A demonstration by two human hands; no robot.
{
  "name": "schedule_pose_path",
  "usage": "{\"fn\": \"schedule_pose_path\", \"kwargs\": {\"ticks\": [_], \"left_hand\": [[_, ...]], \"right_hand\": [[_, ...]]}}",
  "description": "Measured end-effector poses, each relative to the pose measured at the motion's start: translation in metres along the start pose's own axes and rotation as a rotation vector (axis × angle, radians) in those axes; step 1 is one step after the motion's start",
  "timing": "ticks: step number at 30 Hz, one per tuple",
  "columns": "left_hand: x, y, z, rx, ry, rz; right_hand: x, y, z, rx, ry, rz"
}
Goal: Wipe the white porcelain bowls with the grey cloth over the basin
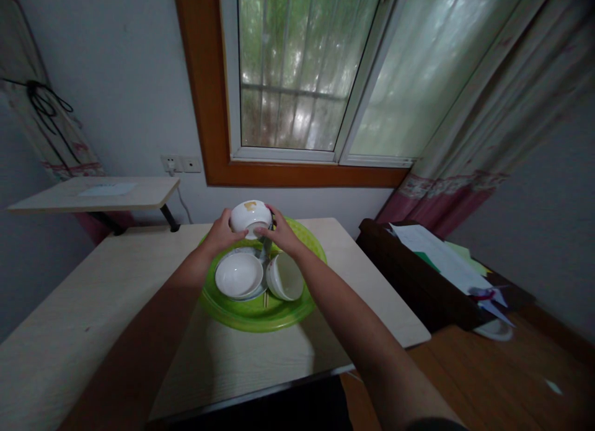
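Both hands hold a white bowl with a coloured pattern on its side, tilted so that its foot faces me. My left hand grips its left side, and my right hand grips its right side. Beneath is a round green tray. On the tray's left a white bowl sits on a plate. To the right another white bowl leans on its side, its mouth turned toward me. Chopsticks show between them, mostly hidden.
The tray rests on a pale wooden table. A raised shelf with a paper on it stands at the back left. A window is behind. Right of the table, a dark brown cabinet bears papers.
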State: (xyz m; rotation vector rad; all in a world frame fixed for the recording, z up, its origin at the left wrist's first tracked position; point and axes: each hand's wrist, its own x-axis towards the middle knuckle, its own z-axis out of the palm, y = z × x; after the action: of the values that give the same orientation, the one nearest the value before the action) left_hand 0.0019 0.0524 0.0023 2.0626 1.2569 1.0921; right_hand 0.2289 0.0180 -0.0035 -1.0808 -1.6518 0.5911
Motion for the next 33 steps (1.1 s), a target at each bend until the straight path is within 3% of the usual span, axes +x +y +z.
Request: {"fn": "schedule_pose_path", "kwargs": {"ticks": [6, 10, 18, 26, 33], "left_hand": [[0.003, -0.01, 0.008, -0.121, -0.022, 0.014], [0.001, -0.004, 0.008, -0.072, -0.014, 0.04], [-0.005, 0.012, 0.001, 0.11, -0.033, 0.111], [-0.004, 0.01, 0.002, 0.136, 0.015, 0.061], [-0.003, 0.006, 0.003, 0.149, -0.011, 0.107]], "right_hand": [[0.003, 0.005, 0.001, -0.039, 0.049, 0.017], [0.005, 0.003, 0.001, -0.176, 0.056, -0.107], [0.003, -0.004, -0.001, -0.354, -0.015, -0.286], [-0.005, -0.018, -0.002, -0.367, -0.088, -0.429], [-0.011, -0.032, 0.001, -0.483, -0.2, -0.574]]}}
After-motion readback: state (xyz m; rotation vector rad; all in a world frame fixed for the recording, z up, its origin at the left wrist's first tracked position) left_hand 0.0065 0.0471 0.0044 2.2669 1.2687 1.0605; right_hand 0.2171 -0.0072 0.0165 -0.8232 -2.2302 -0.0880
